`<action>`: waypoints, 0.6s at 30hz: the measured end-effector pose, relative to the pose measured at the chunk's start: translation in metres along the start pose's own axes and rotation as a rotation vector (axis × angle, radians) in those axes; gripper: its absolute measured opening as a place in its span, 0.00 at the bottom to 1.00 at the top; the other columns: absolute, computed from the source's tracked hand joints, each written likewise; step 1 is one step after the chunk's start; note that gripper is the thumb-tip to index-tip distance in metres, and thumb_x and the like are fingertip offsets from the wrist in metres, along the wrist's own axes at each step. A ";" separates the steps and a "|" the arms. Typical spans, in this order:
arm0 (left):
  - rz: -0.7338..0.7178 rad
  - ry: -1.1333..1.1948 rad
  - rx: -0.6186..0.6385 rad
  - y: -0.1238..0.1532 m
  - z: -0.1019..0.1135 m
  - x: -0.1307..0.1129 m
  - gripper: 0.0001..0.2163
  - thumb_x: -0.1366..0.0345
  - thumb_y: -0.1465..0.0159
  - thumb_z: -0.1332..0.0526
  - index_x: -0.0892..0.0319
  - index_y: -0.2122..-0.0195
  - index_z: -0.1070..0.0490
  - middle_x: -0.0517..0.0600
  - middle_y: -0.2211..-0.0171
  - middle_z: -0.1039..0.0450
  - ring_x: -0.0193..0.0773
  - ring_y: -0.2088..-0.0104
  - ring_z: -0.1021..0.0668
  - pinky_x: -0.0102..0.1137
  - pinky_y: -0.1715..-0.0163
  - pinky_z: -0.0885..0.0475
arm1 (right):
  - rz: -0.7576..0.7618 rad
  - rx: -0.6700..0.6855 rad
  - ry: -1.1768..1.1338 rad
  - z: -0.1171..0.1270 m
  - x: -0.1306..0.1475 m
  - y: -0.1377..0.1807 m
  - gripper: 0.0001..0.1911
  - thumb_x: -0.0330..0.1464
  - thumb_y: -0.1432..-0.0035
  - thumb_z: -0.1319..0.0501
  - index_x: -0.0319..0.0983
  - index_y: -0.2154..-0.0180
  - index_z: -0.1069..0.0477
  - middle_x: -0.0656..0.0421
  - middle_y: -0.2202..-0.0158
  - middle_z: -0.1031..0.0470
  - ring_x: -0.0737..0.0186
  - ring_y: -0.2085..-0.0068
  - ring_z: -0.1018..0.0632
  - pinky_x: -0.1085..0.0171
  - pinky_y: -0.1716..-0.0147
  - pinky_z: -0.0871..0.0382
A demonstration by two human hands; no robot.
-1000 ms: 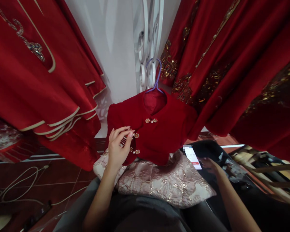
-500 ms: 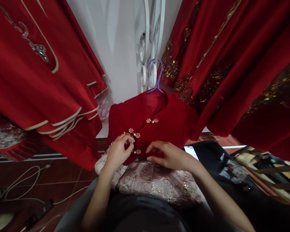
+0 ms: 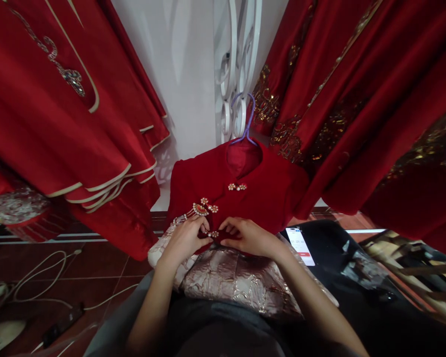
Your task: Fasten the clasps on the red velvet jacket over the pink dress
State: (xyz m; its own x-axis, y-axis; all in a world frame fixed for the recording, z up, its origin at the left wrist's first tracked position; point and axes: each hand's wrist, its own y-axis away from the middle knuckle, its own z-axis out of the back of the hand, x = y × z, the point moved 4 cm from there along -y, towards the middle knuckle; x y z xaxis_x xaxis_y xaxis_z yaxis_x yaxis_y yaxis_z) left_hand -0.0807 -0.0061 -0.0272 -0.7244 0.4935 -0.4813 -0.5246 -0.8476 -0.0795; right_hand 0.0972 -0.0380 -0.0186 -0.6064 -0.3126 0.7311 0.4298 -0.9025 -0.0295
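A small red velvet jacket [image 3: 260, 193] hangs on a purple hanger [image 3: 245, 126], its lower part resting on a cream and gold brocade cushion [image 3: 241, 282] on my lap. Pearl and gold clasps run down its front: one [image 3: 237, 187] near the collar, one [image 3: 208, 206] lower left, one [image 3: 212, 233] at the hem. My left hand [image 3: 186, 238] and my right hand [image 3: 247, 237] meet at the lowest clasp, fingers pinched on it and the cloth around it. A beaded ornament [image 3: 193, 212] lies just above my left hand.
Long red embroidered gowns hang at the left [image 3: 59, 124] and the right [image 3: 357, 99]. A white scrolled rack [image 3: 238, 59] stands behind the jacket. A phone [image 3: 300, 244] with a lit screen lies on black cloth to my right. White cables [image 3: 40, 277] trail over the dark red floor at left.
My right hand left the phone at the right and came to the jacket's hem. Both hands have closed in on the lowest clasp.
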 end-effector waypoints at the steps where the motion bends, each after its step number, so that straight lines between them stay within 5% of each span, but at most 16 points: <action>1: -0.008 -0.003 -0.012 0.000 0.000 -0.001 0.07 0.66 0.44 0.34 0.56 0.65 0.30 0.47 0.66 0.26 0.40 0.65 0.24 0.32 0.65 0.34 | 0.005 0.010 -0.002 -0.001 0.001 0.000 0.16 0.34 0.44 0.34 0.41 0.53 0.29 0.55 0.58 0.25 0.58 0.57 0.24 0.55 0.54 0.29; 9: -0.022 0.005 -0.049 -0.002 -0.001 -0.002 0.03 0.68 0.43 0.36 0.56 0.69 0.30 0.48 0.68 0.26 0.41 0.66 0.25 0.33 0.64 0.33 | 0.000 -0.109 -0.113 -0.001 0.001 -0.002 0.42 0.35 0.43 0.35 0.53 0.33 0.54 0.53 0.46 0.33 0.57 0.53 0.25 0.52 0.51 0.29; 18: -0.033 0.223 -0.023 -0.007 -0.010 0.004 0.05 0.68 0.42 0.37 0.57 0.72 0.34 0.44 0.75 0.30 0.34 0.73 0.27 0.28 0.71 0.35 | -0.002 -0.059 -0.130 -0.024 -0.008 -0.014 0.29 0.25 0.47 0.38 0.43 0.45 0.42 0.56 0.56 0.29 0.60 0.57 0.25 0.55 0.53 0.30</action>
State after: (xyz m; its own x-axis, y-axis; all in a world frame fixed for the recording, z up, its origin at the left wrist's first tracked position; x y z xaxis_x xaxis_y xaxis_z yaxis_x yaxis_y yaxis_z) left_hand -0.0757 -0.0002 -0.0377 -0.5891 0.4675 -0.6591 -0.5340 -0.8374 -0.1166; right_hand 0.0798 -0.0301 -0.0403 -0.5133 -0.2733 0.8135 0.3860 -0.9202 -0.0655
